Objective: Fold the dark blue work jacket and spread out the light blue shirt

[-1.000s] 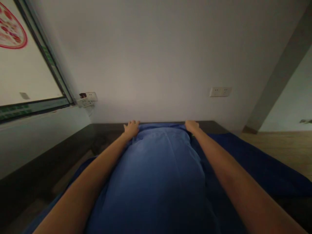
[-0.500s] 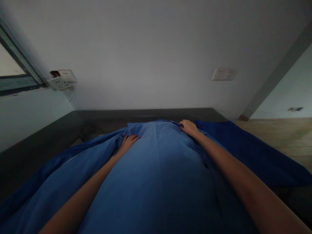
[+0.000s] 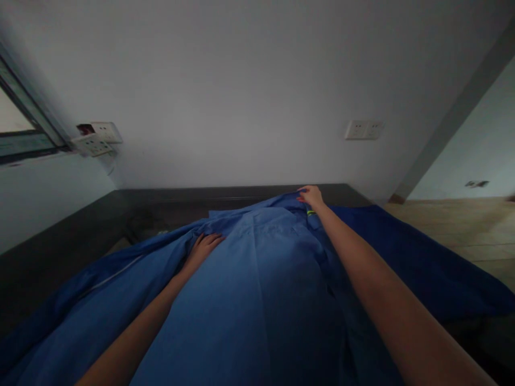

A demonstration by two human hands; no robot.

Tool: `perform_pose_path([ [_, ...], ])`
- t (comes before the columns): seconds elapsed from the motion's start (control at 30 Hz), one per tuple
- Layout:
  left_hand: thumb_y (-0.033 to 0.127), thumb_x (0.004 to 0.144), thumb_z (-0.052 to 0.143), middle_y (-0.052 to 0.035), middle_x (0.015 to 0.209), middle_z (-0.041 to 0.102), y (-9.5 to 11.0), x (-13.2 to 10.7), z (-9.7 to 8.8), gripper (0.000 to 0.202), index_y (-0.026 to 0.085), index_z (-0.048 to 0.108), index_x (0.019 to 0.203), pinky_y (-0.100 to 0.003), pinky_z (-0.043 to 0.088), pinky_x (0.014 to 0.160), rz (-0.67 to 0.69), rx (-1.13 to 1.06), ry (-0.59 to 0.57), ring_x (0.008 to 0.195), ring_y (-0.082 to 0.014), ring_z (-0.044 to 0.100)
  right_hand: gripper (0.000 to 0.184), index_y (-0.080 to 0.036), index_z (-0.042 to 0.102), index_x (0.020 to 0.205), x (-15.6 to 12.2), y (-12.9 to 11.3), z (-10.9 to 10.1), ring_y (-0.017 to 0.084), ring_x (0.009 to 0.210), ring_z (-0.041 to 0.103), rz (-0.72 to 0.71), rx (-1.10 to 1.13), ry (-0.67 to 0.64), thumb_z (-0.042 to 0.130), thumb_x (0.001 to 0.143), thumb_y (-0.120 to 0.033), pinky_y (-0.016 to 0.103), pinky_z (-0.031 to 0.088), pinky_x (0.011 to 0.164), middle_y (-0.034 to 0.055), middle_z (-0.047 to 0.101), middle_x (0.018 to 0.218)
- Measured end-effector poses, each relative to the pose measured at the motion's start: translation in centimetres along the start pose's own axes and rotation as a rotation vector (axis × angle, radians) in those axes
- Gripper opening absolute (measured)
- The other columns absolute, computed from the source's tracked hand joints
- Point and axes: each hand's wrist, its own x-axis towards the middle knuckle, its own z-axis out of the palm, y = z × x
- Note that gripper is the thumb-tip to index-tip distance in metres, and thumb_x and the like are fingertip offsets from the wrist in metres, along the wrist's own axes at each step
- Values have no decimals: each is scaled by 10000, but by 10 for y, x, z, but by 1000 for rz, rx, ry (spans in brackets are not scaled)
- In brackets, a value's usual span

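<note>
A large blue jacket lies spread out in front of me, with a fold line down its middle and a thin pale stripe on its left part. My right hand pinches its far edge and holds that bit of cloth slightly raised. Just below those fingers a small yellow-green strip shows on the fabric. Fingers stretched out, my left hand rests flat on the jacket, left of the middle. Darker blue cloth extends to the right, beyond my right forearm.
Under the jacket is a dark surface with a raised back edge against the grey wall. Wall sockets are at right, and a power socket block sits by the window frame. Pale floor shows at right.
My right hand has lifted the jacket's far edge a little, bringing the yellow-green strip into sight. My left hand stays flat on the cloth. The view has shifted slightly.
</note>
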Motion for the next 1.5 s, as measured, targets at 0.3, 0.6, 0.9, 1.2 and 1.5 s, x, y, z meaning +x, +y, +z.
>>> perform_pose_path([
  [0.3,271,896,415,-123,1465,407,14,-2,-11,490,223,465,1381,-539,73,1148,-80,38,4,1361,-286,349,368,-155,641,1116,-33,1,-18,185,1022,618,-211,126,61,507,786,-62,370,454,974,99,624,1219],
  [0.6,224,889,398,-148,1459,408,11,-2,-8,496,181,464,1378,-519,70,1148,-67,60,-7,1362,-283,345,207,-204,685,972,-212,-28,-104,192,925,631,-438,73,-286,506,889,-264,332,504,835,56,689,1001],
  [0.9,276,884,427,-133,1477,383,7,-16,-14,509,159,460,1378,-484,156,1141,-89,44,6,1361,-301,338,552,-334,409,1411,-362,11,-99,311,1413,218,-417,-238,-577,471,901,-535,595,207,1121,53,278,1536],
  [1.2,331,866,373,-119,1325,541,-18,-31,-32,463,127,547,1244,-395,328,1094,-93,-24,178,1252,-241,468,273,-237,682,1092,-372,48,-94,233,1224,531,-450,-17,-332,464,938,-294,495,363,1089,55,632,1248],
  [1.5,421,950,335,-67,1333,538,132,-107,-76,437,216,519,1288,-407,305,1109,291,-201,100,1266,-205,453,262,-225,685,1014,-371,37,-107,244,998,658,-288,134,-169,471,921,-346,420,510,916,58,716,1046],
])
